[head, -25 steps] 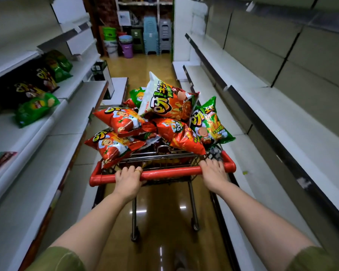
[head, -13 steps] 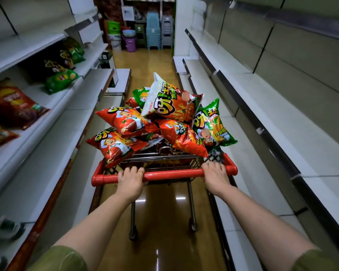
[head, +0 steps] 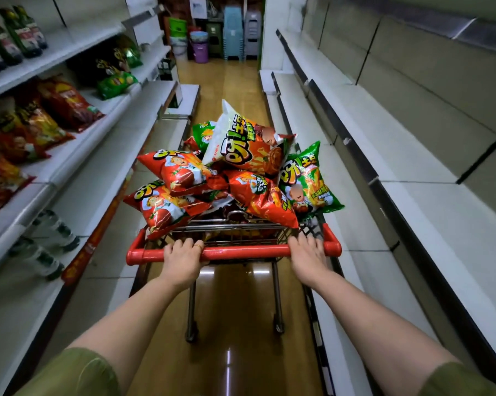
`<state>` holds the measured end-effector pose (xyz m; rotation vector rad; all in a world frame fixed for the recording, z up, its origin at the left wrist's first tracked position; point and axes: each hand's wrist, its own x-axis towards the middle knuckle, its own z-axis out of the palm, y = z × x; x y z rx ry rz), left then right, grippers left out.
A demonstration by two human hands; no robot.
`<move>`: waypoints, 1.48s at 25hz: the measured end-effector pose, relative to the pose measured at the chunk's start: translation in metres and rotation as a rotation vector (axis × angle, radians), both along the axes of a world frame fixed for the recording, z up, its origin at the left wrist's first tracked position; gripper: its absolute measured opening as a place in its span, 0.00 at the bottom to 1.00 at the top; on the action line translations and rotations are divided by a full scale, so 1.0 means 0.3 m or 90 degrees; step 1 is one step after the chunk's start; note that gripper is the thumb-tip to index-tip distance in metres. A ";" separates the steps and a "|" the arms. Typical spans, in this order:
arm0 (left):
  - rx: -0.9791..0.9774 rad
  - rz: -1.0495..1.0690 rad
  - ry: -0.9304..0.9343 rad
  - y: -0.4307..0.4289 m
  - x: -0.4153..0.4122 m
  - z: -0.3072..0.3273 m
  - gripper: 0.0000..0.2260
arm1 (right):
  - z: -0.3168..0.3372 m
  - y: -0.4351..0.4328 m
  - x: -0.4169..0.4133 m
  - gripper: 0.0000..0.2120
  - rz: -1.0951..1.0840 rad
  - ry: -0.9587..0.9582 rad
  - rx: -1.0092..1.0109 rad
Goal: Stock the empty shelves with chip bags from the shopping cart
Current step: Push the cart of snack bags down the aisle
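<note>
Head view: cart (head: 241,250) beside right shelves (head: 406,164).

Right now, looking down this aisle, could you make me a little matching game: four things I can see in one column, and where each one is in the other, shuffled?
Things:
1. purple bucket
2. white-and-orange chip bag
3. water bottles
4. left hand

Places:
a. gripping the red cart handle
b. on the floor at the aisle's far end
c. lying on a low left shelf
d. on top of the pile in the shopping cart

Pairs: 1-b, 2-d, 3-c, 4-a.
</note>
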<state>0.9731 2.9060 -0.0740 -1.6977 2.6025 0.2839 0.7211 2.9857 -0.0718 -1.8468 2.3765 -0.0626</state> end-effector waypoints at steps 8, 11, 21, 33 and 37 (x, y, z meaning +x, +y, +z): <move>-0.018 -0.021 0.004 0.540 0.177 -0.007 0.16 | -0.010 0.538 0.181 0.16 -0.028 0.028 -0.014; -0.026 -0.036 0.016 0.747 0.251 -0.016 0.16 | -0.014 0.747 0.261 0.17 -0.038 0.042 -0.004; 0.004 -0.031 0.008 1.434 0.467 -0.014 0.18 | 0.019 1.457 0.503 0.18 -0.058 0.037 0.031; -0.008 -0.021 0.013 2.191 0.722 -0.022 0.15 | -0.026 2.208 0.731 0.16 -0.031 0.057 0.009; 0.004 -0.033 0.000 2.447 0.807 -0.012 0.16 | -0.012 2.464 0.821 0.17 -0.033 0.038 0.008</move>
